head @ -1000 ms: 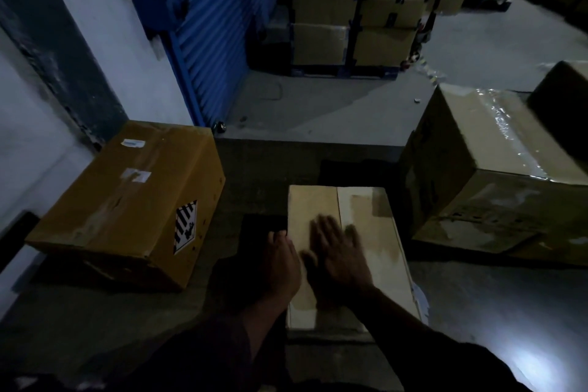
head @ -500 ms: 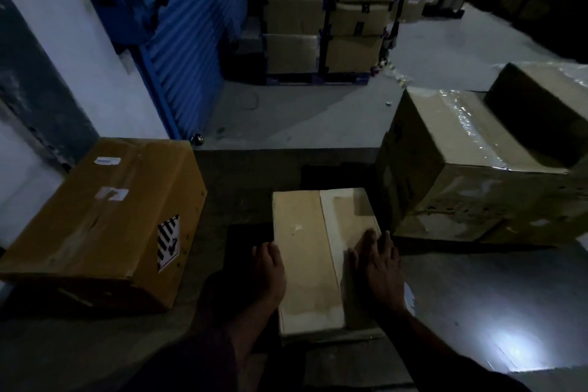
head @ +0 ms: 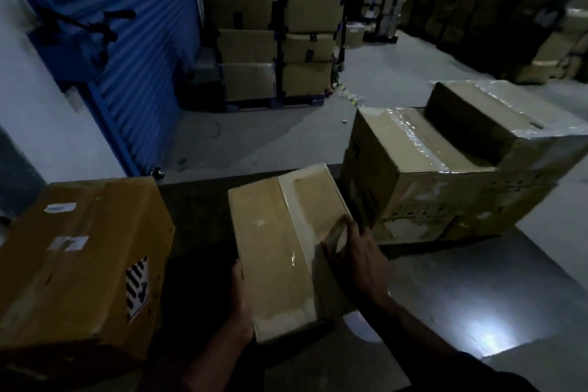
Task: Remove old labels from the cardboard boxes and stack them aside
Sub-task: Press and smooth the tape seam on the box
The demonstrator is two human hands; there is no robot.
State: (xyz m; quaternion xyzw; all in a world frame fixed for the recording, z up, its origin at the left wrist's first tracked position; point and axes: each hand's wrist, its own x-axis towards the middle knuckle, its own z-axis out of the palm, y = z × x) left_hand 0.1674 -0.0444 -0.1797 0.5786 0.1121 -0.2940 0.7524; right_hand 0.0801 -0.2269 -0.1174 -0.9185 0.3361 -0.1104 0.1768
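Box [head: 280,245] between both hands [head: 356,261]
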